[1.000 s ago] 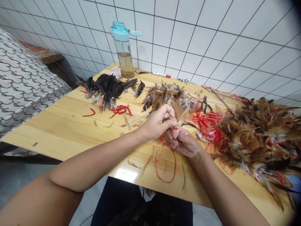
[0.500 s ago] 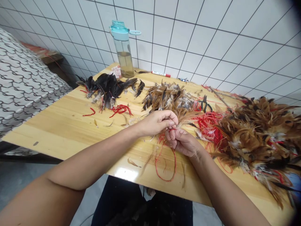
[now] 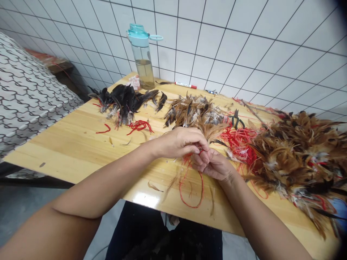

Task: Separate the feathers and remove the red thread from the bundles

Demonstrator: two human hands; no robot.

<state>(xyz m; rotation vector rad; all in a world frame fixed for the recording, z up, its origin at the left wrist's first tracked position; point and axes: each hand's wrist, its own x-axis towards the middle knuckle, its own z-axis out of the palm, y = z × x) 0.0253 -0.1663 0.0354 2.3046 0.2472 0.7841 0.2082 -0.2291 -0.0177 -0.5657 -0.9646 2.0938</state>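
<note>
Both hands meet over the wooden table [image 3: 89, 151], fingertips almost touching. My left hand [image 3: 187, 142], palm down, is closed with thumb and fingers pinching a red string [image 3: 191, 207]. Curled just below and to the right, my right hand [image 3: 214, 164] also closes on the string, which shows as a red bit by its fingers. A loop of this string hangs down toward the table's front edge. Light brown feathers [image 3: 216, 132] fan out just behind the fingers; whether they are held is hidden.
Brown feather bundles [image 3: 193, 110] lie behind my hands, and a bigger feather heap [image 3: 300, 151] is at right. Near it are tangled red strings [image 3: 240, 139] and dark-handled cutters [image 3: 237, 120]. Black feathers [image 3: 126, 99], a water bottle [image 3: 143, 61] and a marker [image 3: 185, 85] sit farther back.
My left hand has shifted slightly right, its fingers now arching over my right fingertips. My right hand has moved slightly right. The string loop hangs almost as before.
</note>
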